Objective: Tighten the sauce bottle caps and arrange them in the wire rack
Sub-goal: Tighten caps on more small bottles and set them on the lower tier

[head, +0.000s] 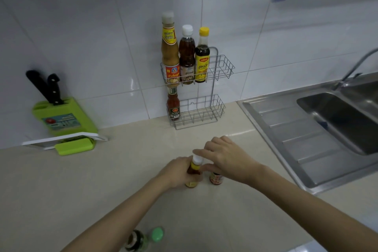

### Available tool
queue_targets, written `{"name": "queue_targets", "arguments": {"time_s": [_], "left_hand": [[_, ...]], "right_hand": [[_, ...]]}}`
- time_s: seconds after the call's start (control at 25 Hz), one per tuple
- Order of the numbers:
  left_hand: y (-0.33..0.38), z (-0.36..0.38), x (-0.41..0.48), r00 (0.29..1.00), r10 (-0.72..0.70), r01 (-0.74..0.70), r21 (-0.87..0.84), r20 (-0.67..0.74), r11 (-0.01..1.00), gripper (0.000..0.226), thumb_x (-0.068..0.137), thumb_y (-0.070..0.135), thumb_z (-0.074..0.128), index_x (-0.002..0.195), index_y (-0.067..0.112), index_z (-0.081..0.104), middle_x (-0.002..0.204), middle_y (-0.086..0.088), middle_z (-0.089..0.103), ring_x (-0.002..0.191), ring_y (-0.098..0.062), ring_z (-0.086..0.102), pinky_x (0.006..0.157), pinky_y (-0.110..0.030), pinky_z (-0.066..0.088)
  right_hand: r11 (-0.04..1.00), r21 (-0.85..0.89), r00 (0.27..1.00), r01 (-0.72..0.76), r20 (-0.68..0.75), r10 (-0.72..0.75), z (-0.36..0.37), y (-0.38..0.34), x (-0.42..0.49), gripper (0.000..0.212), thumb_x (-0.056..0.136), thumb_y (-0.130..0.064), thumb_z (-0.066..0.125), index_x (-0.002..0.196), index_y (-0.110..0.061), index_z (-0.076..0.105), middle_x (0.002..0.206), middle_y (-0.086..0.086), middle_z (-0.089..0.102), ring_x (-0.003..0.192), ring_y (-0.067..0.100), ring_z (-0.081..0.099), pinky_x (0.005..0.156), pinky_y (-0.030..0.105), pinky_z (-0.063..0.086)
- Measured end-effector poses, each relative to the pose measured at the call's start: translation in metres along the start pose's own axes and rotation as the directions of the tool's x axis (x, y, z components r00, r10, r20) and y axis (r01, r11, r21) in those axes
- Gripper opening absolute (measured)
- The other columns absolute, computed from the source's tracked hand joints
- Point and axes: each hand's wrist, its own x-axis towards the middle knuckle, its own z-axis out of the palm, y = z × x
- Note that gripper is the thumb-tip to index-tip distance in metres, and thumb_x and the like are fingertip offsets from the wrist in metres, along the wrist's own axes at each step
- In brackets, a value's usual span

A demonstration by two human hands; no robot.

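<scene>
A small sauce bottle point(194, 172) with a white cap point(197, 159) stands on the counter. My left hand point(177, 172) grips its body. My right hand point(225, 156) has its fingers around the cap. A second small jar-like bottle point(216, 178) stands just right of it, partly hidden under my right hand. The two-tier wire rack point(221, 67) leans at the wall. Its top tier holds three bottles: a tan sauce point(169, 51), a brown sauce point(187, 55) and a dark soy sauce point(202, 57). A red chilli sauce point(173, 106) stands in the lower tier's left end.
A green-capped bottle point(157, 233) and a dark-topped bottle point(135, 239) stand at the counter's near edge. A green knife block point(65, 118) with two knives sits at left by a white tray point(61, 139). A steel sink point(327, 125) and tap point(356, 67) are at right.
</scene>
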Motion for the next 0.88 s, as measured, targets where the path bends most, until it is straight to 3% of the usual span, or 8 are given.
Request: {"name": "queue_targets", "arguments": {"time_s": [0.12,0.32,0.44,0.6,0.68,0.8,0.88], "left_hand": [[0.01,-0.017,-0.002,1.0,0.011,-0.01,0.043,-0.027,0.999,0.027,0.079,0.047,0.064,0.096,0.028,0.055,0.098,-0.004,0.07,0.088,-0.023,0.066,0.077,-0.037,0.053],[0.026,-0.035,-0.006,0.997,0.037,-0.033,0.064,-0.07,0.997,0.031,0.08,0.052,0.064,0.095,0.025,0.056,0.09,-0.002,0.067,0.085,-0.02,0.062,0.07,-0.031,0.048],[0.032,-0.04,-0.006,0.988,0.03,-0.026,0.024,-0.153,0.999,0.033,0.079,0.052,0.064,0.093,0.023,0.059,0.083,0.001,0.064,0.083,-0.019,0.062,0.07,-0.032,0.05],[0.029,-0.042,0.001,0.965,-0.004,0.03,0.095,-0.264,0.995,0.042,0.079,0.057,0.06,0.098,0.02,0.064,0.092,-0.004,0.072,0.087,-0.021,0.067,0.075,-0.039,0.056],[0.026,-0.043,0.003,0.968,-0.021,0.041,0.076,-0.25,0.996,0.044,0.077,0.059,0.06,0.1,0.022,0.063,0.095,-0.003,0.072,0.089,-0.021,0.067,0.077,-0.041,0.057],[0.026,-0.051,0.001,0.976,-0.024,-0.006,-0.133,-0.218,0.991,0.044,0.076,0.054,0.067,0.108,0.023,0.064,0.103,-0.001,0.071,0.097,-0.017,0.066,0.084,-0.04,0.057],[0.028,-0.058,0.002,0.978,0.004,-0.038,-0.161,-0.207,0.986,0.046,0.076,0.051,0.069,0.112,0.025,0.063,0.106,-0.001,0.07,0.101,-0.017,0.065,0.087,-0.039,0.056]], "right_hand": [[0.987,-0.078,0.99,0.14,0.004,-0.14,-0.012,0.007,0.019,0.034,0.096,-0.041,0.035,0.113,-0.018,0.055,0.088,-0.003,0.063,0.078,0.019,0.057,0.07,0.031,0.046],[0.923,-0.203,0.94,0.327,0.166,-0.297,-0.055,0.036,0.047,0.037,0.099,-0.049,0.029,0.096,-0.018,0.05,0.082,0.0,0.06,0.072,0.02,0.05,0.068,0.033,0.042],[0.95,-0.133,0.946,0.284,0.199,-0.255,-0.063,0.035,0.057,0.042,0.099,-0.05,0.023,0.09,-0.017,0.048,0.08,0.002,0.059,0.07,0.02,0.047,0.073,0.036,0.044],[0.987,-0.158,0.962,-0.004,0.27,0.048,-0.064,0.021,0.069,0.061,0.097,-0.056,0.017,0.079,-0.011,0.054,0.063,0.003,0.054,0.059,0.023,0.048,0.08,0.041,0.046],[0.979,-0.193,0.944,-0.068,0.304,0.126,-0.066,0.017,0.075,0.067,0.095,-0.059,0.016,0.08,-0.009,0.057,0.061,0.003,0.05,0.059,0.024,0.049,0.083,0.042,0.047],[0.994,-0.109,0.974,0.011,0.228,0.014,-0.075,0.02,0.079,0.061,0.094,-0.06,0.017,0.093,-0.01,0.053,0.073,0.002,0.052,0.065,0.021,0.046,0.079,0.041,0.046],[0.987,-0.124,0.967,0.099,0.247,-0.066,-0.082,0.027,0.082,0.062,0.094,-0.061,0.015,0.09,-0.012,0.053,0.074,0.003,0.057,0.065,0.021,0.049,0.077,0.039,0.048]]}}
